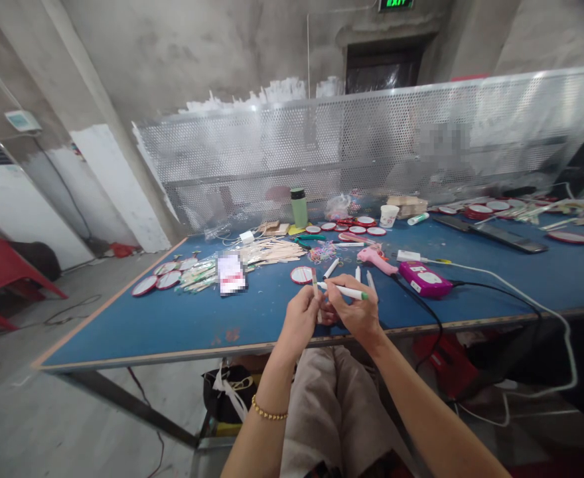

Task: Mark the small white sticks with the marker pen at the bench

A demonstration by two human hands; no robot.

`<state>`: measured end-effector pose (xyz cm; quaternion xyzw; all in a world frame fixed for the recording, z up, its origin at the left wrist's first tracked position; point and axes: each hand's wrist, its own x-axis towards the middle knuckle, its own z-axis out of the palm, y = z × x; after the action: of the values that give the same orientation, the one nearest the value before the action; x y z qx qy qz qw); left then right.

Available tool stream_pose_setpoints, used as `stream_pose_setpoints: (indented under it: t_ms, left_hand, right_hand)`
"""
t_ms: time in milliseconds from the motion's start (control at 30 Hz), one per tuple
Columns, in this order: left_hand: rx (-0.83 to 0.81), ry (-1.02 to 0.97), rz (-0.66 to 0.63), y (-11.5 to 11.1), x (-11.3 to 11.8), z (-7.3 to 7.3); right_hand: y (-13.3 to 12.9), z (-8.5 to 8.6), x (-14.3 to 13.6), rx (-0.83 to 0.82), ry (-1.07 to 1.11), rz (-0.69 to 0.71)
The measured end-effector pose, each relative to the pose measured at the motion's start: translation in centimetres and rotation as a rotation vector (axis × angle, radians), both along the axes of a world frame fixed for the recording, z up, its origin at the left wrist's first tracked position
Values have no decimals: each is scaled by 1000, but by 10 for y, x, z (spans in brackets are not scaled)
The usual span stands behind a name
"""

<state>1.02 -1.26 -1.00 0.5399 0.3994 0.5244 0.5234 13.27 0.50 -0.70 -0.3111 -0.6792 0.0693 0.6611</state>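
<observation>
Near the front edge of the table, my left hand [299,318] grips a flat wooden craft stick [314,280] upright. My right hand [358,313] is closed around a white marker pen [348,291] with a green end, its tip pointing left at the stick. Whether the tip touches the wood is too small to tell. Just beyond my hands lie a round white disc with a red rim [302,275] and a loose white marker [331,268]. More white markers [370,284] rest beside my right hand.
A pink glue gun [377,259] and a purple box [425,279] with cables lie to the right. Bundled sticks [272,251], a blurred white item [231,273] and red-rimmed discs [145,285] are left. A green bottle [299,208] and paper cup [388,216] stand behind.
</observation>
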Motion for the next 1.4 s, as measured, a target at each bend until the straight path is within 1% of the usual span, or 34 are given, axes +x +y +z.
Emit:
stream_pose_setpoints:
  t_ms: [167, 367, 733, 1200, 1400]
  left_hand:
    - [3, 5, -1, 0, 1, 2]
    - [20, 14, 11, 0, 0, 1]
    - [-10, -4, 0, 0, 0, 1]
    - [23, 4, 7, 0, 0, 0]
    - [-19, 0, -6, 1, 0, -1]
  right_hand:
    - [0, -1, 0, -3, 0, 7]
    - [2, -2, 0, 21, -18, 3]
    - [0, 1, 0, -1, -2, -7]
    - [0, 0, 0, 12, -23, -20]
    - [1, -1, 0, 5, -2, -18]
